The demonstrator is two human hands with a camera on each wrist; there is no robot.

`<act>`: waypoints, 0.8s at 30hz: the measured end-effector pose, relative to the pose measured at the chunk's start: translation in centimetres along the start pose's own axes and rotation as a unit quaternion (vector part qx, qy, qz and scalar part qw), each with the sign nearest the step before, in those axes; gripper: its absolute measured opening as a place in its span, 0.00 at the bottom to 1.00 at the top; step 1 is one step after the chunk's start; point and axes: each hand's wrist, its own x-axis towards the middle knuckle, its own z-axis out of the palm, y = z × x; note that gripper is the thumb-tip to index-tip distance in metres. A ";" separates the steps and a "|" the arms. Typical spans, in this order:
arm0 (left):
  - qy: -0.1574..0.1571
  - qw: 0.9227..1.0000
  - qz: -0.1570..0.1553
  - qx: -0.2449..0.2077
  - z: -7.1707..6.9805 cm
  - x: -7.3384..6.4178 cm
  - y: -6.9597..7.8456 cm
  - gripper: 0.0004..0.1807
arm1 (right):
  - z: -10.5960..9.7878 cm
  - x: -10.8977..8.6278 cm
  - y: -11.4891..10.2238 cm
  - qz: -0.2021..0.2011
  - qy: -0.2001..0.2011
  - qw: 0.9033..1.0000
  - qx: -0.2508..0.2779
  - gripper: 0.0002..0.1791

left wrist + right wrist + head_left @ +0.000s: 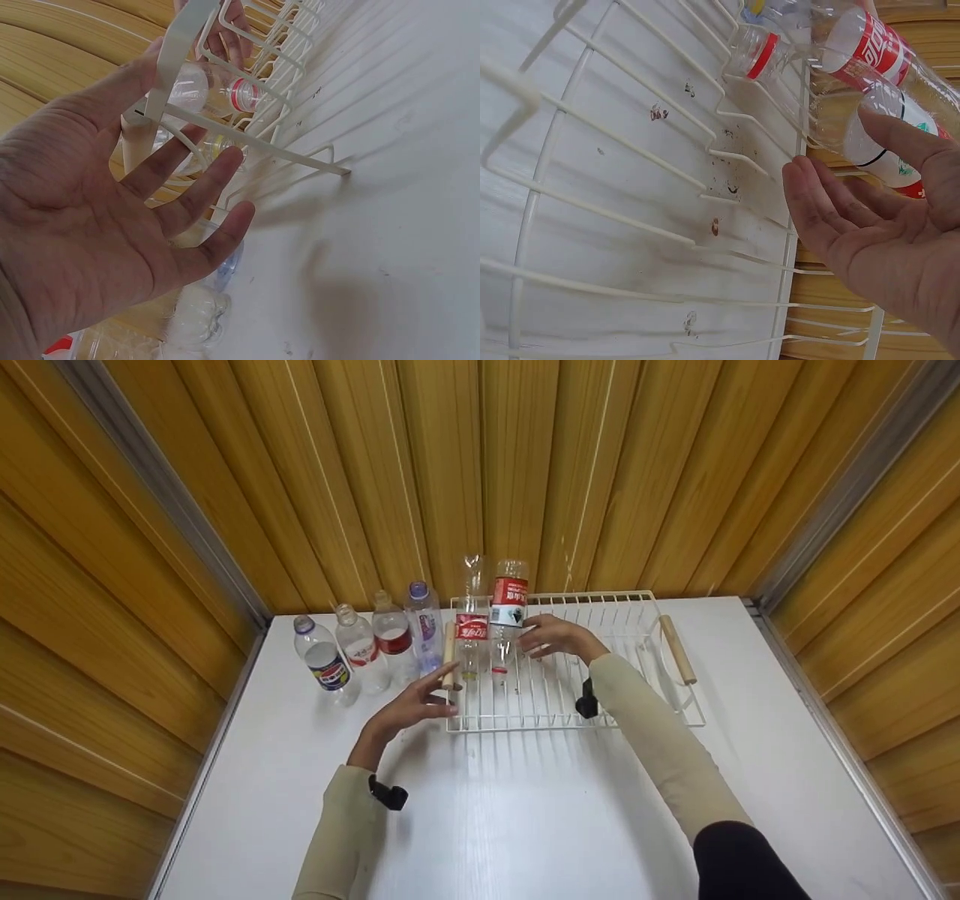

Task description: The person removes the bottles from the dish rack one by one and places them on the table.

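Two empty plastic bottles stand upside down, neck first, between the wires of a white dish rack (577, 727). One is a bottle with a red-and-white label (510, 592); to its left is a Coca-Cola bottle (473, 626). My right hand (555, 636) is right beside the first bottle, with loosely bent fingers. In the right wrist view its thumb (900, 139) overlaps that bottle. My left hand (412, 706) is at the rack's left end, near the wooden handle (450, 649), fingers spread. In the left wrist view the fingers lie behind and beside the rack's frame (169, 67).
Left of the rack stand several upright empty bottles: a Pepsi bottle (328, 666), a bottle with a pink-and-white label (363, 651), a red-label one (394, 640) and a purple-capped one (424, 626). A second wooden handle (677, 649) is at the rack's right. Wood-look walls enclose the white table (480, 825).
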 end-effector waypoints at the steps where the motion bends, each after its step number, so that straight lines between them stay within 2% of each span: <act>1: 0.001 1.000 0.000 -0.001 0.0 0.0 0.0 0.51 | 0.1 0.1 -0.1 0.000 -0.006 1.000 0.000 0.36; 7: -0.002 1.000 0.003 0.002 0.0 -0.1 0.2 0.49 | 1.1 0.6 -0.2 -0.007 -0.031 0.999 0.019 0.36; 16: 0.000 1.000 0.005 0.010 0.0 0.1 0.2 0.48 | 1.5 0.2 -0.7 0.004 0.000 0.999 0.046 0.43; 24: 0.010 1.000 -0.006 0.003 0.2 -0.1 0.3 0.48 | 1.8 0.0 -0.9 0.014 0.010 1.000 0.026 0.32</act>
